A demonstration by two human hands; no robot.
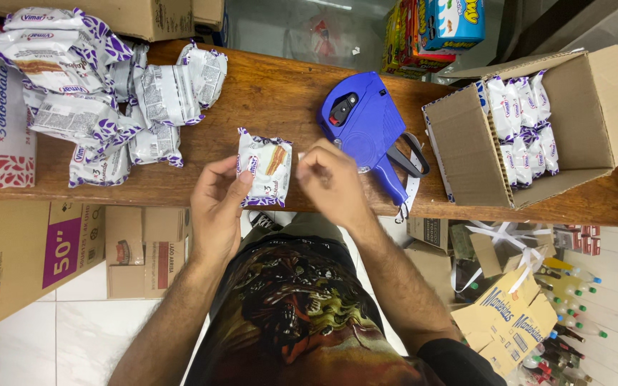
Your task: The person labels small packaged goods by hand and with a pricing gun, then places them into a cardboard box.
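Head view: left hand (pixel 216 207) pinches the snack packet (pixel 264 168) flat on the counter (pixel 280 100); right hand (pixel 330 179) fingertips together, looks empty. I'd keep it flat.

A single head-worn camera looks almost straight down from close above onto a wooden counter (pixel 280 93) that runs across the upper frame, with the person's left hand (pixel 216 207) and right hand (pixel 334 182) near the centre and the tiled floor (pixel 87 314) showing far below.
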